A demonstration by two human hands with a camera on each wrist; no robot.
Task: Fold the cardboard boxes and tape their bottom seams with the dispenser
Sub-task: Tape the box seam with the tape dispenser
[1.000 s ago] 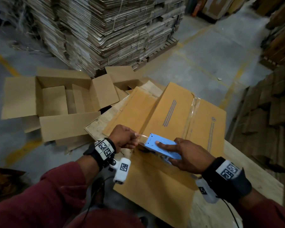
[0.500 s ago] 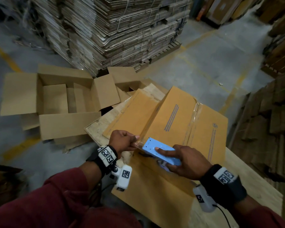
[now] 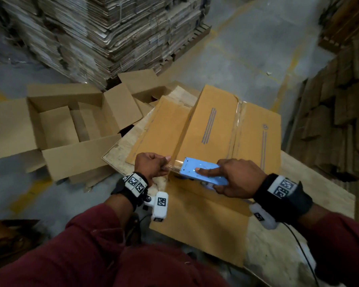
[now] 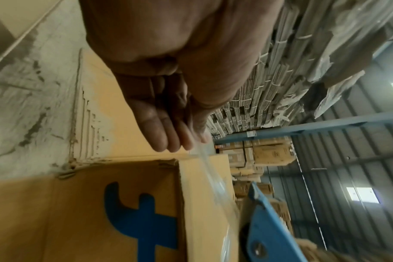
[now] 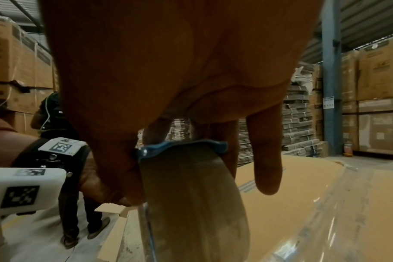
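A folded brown cardboard box point(image 3: 211, 129) lies bottom-up on a wooden table point(image 3: 294, 179), one seam covered with clear tape. My right hand point(image 3: 234, 177) grips a light blue tape dispenser point(image 3: 203, 172) at the box's near left corner, index finger laid along its top. My left hand point(image 3: 153, 164) pinches the free end of the clear tape point(image 4: 213, 175) drawn from the dispenser point(image 4: 274, 230), just left of the box edge. In the right wrist view the fingers point(image 5: 267, 159) wrap the dispenser point(image 5: 186, 177) above the box point(image 5: 303, 195).
Open assembled boxes point(image 3: 71, 129) sit on the floor to the left of the table. A tall pallet of flattened cartons point(image 3: 112, 32) stands behind them, more stacks point(image 3: 340, 121) on the right. Another person's legs point(image 5: 79, 221) stand on the floor at the left.
Both hands have shifted slightly away from me along the box's corner, still keeping the short stretch of tape taut between them. The head view has tilted a little.
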